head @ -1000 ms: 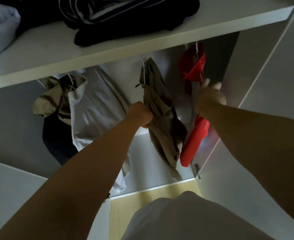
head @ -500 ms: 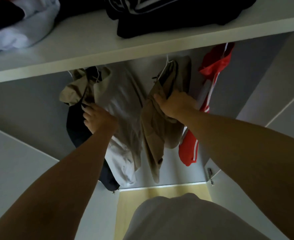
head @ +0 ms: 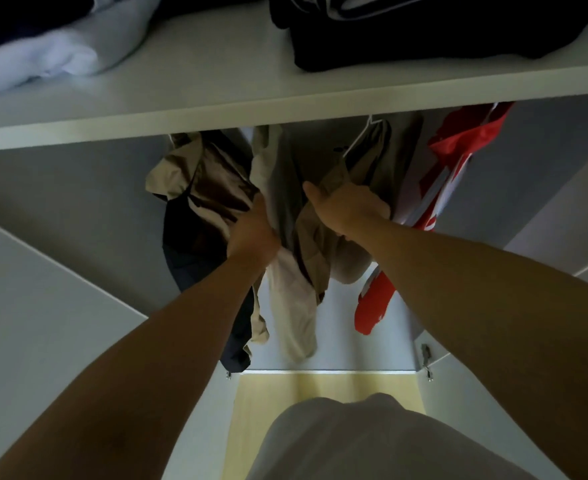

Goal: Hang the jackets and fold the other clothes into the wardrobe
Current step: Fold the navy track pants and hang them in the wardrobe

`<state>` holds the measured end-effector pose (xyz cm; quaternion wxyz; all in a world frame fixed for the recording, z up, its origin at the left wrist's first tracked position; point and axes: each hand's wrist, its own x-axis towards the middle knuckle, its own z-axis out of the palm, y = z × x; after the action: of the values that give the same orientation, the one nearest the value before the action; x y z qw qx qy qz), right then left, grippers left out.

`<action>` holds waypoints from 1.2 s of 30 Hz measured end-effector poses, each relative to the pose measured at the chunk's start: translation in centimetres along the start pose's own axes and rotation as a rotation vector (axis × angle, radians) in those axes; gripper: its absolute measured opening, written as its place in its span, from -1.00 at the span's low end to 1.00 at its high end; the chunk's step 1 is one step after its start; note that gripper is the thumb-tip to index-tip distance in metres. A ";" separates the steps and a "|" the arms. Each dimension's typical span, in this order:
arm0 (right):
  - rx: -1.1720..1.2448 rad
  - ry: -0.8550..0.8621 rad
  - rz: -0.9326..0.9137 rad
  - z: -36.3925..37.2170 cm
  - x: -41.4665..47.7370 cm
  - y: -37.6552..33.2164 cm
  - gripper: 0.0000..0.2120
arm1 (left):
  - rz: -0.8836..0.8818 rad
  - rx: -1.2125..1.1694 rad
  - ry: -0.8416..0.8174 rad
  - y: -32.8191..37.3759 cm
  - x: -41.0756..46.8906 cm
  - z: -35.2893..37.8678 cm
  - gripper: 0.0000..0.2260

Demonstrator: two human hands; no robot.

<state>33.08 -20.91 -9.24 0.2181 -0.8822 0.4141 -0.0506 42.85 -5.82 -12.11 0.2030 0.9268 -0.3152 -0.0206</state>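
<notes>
Four fabric jackets hang under the white wardrobe shelf [head: 216, 84]: one tan-and-navy jacket [head: 195, 174], one cream jacket [head: 292, 306], one khaki jacket [head: 372, 157], one red white-striped jacket [head: 375, 306]. Two folded heaps lie above: pale blue cloth [head: 60, 57], dark striped cloth [head: 424, 36]

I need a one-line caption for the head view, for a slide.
Under the shelf, the left hand rests between hung jackets while the right hand holds the khaki jacket.
</notes>
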 end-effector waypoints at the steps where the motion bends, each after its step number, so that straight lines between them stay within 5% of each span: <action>1: -0.003 -0.007 0.007 0.1 -0.1 -0.2 -0.13 | 0.007 -0.004 -0.001 0.4 -0.2 0.1 -0.39; 8: -0.046 -0.041 -0.040 -0.6 -0.3 -0.9 -0.30 | 0.056 -0.014 -0.024 2.1 -0.9 0.3 -0.36; 15: -0.103 -0.216 0.020 -2.4 -1.2 1.2 -0.71 | 0.014 0.008 -0.013 1.6 -1.9 -0.3 -0.36; 21: -0.049 -0.175 -0.183 -2.0 -5.3 -2.5 -0.73 | -0.116 -0.094 0.052 -1.1 -7.5 -3.4 -0.47; 29: 0.312 -0.183 -0.619 0.9 -14.6 -11.2 -0.59 | -0.492 -0.137 0.407 -6.6 -23.4 -10.0 -0.58; 36: 0.503 -0.387 -0.721 3.0 -25.2 -17.1 -0.53 | -0.640 0.108 0.772 -10.5 -34.9 -16.9 -0.60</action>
<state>29.58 8.63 -2.33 0.4666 -0.8826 0.0086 -0.0565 23.77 28.53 -3.86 0.2399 0.9262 0.0823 0.2789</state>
